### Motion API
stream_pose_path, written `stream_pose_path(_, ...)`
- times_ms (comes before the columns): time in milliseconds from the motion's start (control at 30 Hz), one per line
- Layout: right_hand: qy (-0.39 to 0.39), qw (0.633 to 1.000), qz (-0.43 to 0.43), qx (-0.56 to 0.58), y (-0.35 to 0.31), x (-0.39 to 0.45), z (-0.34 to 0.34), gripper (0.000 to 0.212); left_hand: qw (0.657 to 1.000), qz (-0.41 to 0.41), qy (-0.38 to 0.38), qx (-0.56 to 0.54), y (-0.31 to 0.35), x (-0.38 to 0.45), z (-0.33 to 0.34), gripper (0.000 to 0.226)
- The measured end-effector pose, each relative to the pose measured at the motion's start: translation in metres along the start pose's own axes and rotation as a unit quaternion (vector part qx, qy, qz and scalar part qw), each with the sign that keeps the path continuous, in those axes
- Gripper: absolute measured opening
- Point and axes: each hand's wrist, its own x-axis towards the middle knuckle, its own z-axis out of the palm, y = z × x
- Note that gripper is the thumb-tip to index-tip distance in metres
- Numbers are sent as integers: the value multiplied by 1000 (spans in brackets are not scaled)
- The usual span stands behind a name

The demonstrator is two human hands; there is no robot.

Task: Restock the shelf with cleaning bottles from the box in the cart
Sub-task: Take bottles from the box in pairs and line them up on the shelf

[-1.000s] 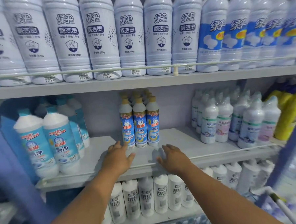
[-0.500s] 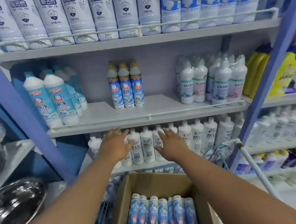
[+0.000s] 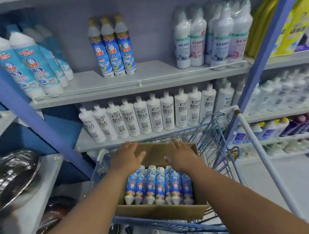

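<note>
A cardboard box (image 3: 160,212) sits in a blue wire cart (image 3: 213,137). Several blue-and-white cleaning bottles (image 3: 159,184) lie side by side inside it, caps toward me. My left hand (image 3: 127,158) and my right hand (image 3: 183,156) hover over the far half of the box, fingers spread and holding nothing. On the grey shelf (image 3: 148,81) above, three matching bottles with gold caps (image 3: 111,47) stand upright in a row, with bare shelf on either side of them.
Larger blue-labelled bottles (image 3: 27,64) stand at the shelf's left, wrapped white bottles (image 3: 212,37) at its right. White bottles (image 3: 150,113) fill the lower shelf behind the cart. Blue uprights (image 3: 33,114) frame the bay. Metal pan lids (image 3: 11,176) lie on a left-hand shelf.
Both hands came down from the shelf edge to just above the box in the cart. My view tilted downward, so the box and cart now fill the lower middle.
</note>
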Motion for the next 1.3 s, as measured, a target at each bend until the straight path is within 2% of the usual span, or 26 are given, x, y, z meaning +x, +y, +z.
stream_pose_path(200,-76,995,57,39,23,7,53,79,996,-79,-39,-23,-24,4,52,81)
stream_pose_path(367,-133,983,103,68,30,23,99,75,984,-139,-81,-74,-42,13,94,62)
stream_pose_path(500,-173,960,175,132,32,37,139,72,968,-189,-106,-127,-74,30,139,75)
stream_pose_path(600,-207,931,221,205,37,45,179,59,925,-283,-168,-190,-94,42,171,74)
stream_pose_path(700,-225,891,298,257,36,54,205,66,863,-360,-199,-292,-105,51,194,82)
stream_pose_path(800,-243,848,364,298,35,62,212,63,796,-434,-190,-376,-117,59,216,72)
stream_pose_path(900,-262,798,417,347,40,75,228,54,742,-490,-176,-423,-128,66,242,91)
stream_pose_path(967,-258,763,460,375,41,82,243,58,711,-520,-178,-439,-124,71,249,75)
stream_pose_path(1067,-231,699,523,429,42,92,265,68,681,-553,-184,-442,-127,77,263,55)
stream_pose_path(1133,-222,688,540,432,46,96,279,66,674,-563,-172,-448,-133,84,277,47)
stream_pose_path(1300,-169,675,567,441,45,101,300,71,647,-591,-149,-459,-139,88,301,50)
